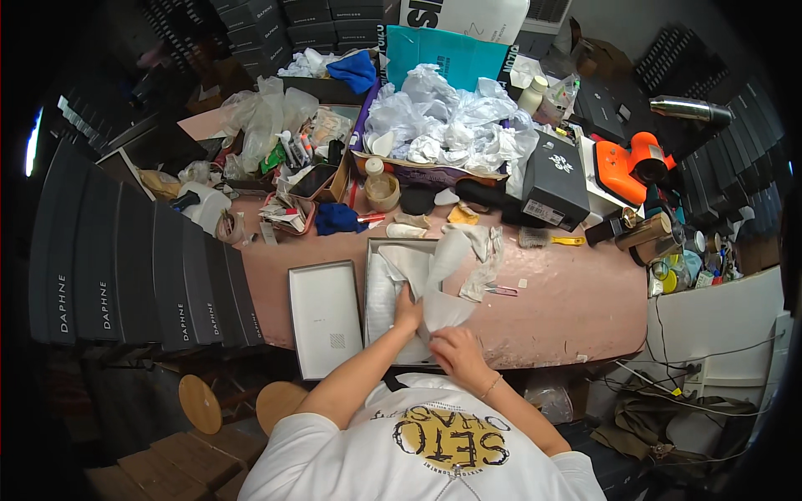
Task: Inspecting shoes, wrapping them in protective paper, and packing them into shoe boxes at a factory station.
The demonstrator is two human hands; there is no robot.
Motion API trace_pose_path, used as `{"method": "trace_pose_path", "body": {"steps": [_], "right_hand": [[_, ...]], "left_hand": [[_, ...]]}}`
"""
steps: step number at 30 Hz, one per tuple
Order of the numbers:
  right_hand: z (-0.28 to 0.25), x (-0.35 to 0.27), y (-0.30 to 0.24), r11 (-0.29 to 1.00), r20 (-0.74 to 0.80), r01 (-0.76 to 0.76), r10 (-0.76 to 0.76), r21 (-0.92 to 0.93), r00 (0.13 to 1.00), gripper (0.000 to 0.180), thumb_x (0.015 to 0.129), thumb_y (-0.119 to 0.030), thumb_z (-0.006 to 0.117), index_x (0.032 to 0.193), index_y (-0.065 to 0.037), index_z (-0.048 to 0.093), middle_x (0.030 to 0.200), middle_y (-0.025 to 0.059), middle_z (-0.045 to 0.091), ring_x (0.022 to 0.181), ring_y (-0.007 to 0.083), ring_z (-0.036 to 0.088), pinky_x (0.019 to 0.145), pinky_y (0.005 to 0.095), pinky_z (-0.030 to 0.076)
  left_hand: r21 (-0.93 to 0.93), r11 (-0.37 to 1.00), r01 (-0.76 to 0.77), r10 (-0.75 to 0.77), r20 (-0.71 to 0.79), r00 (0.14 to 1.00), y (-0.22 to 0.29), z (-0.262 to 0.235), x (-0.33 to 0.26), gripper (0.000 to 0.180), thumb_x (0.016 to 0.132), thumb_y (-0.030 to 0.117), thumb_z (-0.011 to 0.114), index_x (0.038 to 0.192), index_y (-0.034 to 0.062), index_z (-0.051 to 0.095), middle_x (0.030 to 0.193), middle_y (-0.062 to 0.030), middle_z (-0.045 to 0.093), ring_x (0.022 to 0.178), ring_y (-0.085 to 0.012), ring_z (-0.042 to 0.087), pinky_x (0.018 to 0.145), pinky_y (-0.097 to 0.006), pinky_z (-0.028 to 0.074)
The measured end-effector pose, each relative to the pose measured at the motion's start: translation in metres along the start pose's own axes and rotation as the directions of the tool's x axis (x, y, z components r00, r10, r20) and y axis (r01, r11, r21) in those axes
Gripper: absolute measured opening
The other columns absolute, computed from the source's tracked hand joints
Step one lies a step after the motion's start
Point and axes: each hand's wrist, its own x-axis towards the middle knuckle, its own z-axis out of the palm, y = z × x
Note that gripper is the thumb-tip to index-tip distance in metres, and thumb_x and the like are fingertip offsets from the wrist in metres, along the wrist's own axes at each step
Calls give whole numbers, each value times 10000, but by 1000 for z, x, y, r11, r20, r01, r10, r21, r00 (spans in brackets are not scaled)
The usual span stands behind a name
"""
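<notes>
An open grey-edged shoebox (401, 244) lies in front of me, lined with white wrapping paper (382, 292). My left hand (408, 311) reaches into it, its fingers closed at the paper and partly hidden by it. A soft white wrapping sheet (449, 280) stands up over the box's right side. My right hand (458, 352) pinches the lower edge of this sheet. Left of the box rests its lid (326, 317), white inside up. What may lie beneath the paper is hidden.
Right of the sheet lie a crumpled cloth (483, 271), pink-handled tweezers (505, 290) and a yellow-handled brush (547, 239). Behind are a carton of crumpled white paper (434, 125), a black shoebox (555, 179) and an orange device (622, 167). Dark boxes (125, 259) line the left.
</notes>
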Motion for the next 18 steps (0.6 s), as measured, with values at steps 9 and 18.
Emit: {"method": "trace_pose_path", "body": {"steps": [9,18], "right_hand": [[-16,-174,145,362,8,-890,926,277,379,195,866,-175,620,958,-3,628,794,104,641,717,190,602,653,327,492],[46,82,10,990,105,-31,16,135,994,967,737,-438,727,1441,9,239,1453,287,265,1352,415,268,1114,471,227]], "left_hand": [[132,907,-400,417,-145,897,71,-101,-75,556,844,117,614,1351,20,406,1289,-220,495,1192,-310,493,976,-375,411],[697,716,-29,-1,43,999,-10,-164,-113,456,792,255,635,1156,5,520,1016,-217,617,953,-373,605,807,-446,494]]}}
